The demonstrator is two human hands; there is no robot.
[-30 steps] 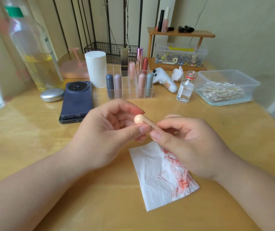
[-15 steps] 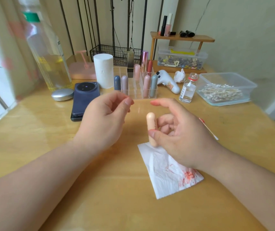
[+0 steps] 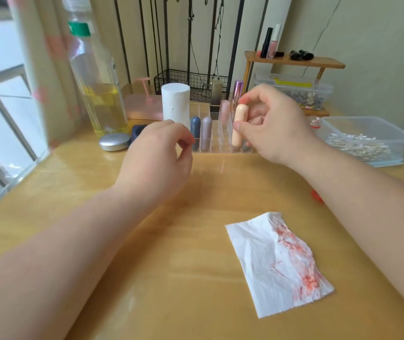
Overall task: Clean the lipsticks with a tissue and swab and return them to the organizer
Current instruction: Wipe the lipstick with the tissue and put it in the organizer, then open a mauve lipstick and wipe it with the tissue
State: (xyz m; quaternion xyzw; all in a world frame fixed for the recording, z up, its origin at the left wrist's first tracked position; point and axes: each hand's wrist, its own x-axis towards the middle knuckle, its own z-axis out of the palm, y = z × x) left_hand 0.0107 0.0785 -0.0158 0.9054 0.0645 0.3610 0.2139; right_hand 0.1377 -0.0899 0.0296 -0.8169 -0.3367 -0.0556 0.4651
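Observation:
My right hand (image 3: 273,128) holds a peach capped lipstick (image 3: 239,126) upright, right in front of the clear organizer (image 3: 220,143). In the organizer's front row stand a blue lipstick (image 3: 195,130) and a mauve lipstick (image 3: 206,131); a pink one (image 3: 225,109) stands behind. My left hand (image 3: 156,160) hovers left of the organizer, fingers loosely curled around nothing. A white tissue (image 3: 276,261) smeared with red lies flat on the wooden table (image 3: 147,278) near my right forearm.
A clear tub of cotton swabs (image 3: 365,141) sits at the right. A tissue roll (image 3: 175,104), an oil bottle (image 3: 98,82), a silver compact (image 3: 114,141) and a dark phone (image 3: 138,132) stand at the left back. A wooden shelf (image 3: 294,61) holds cosmetics.
My right hand has carried the peach lipstick forward from above the tissue to the organizer. My left hand let go of it earlier and now hovers apart.

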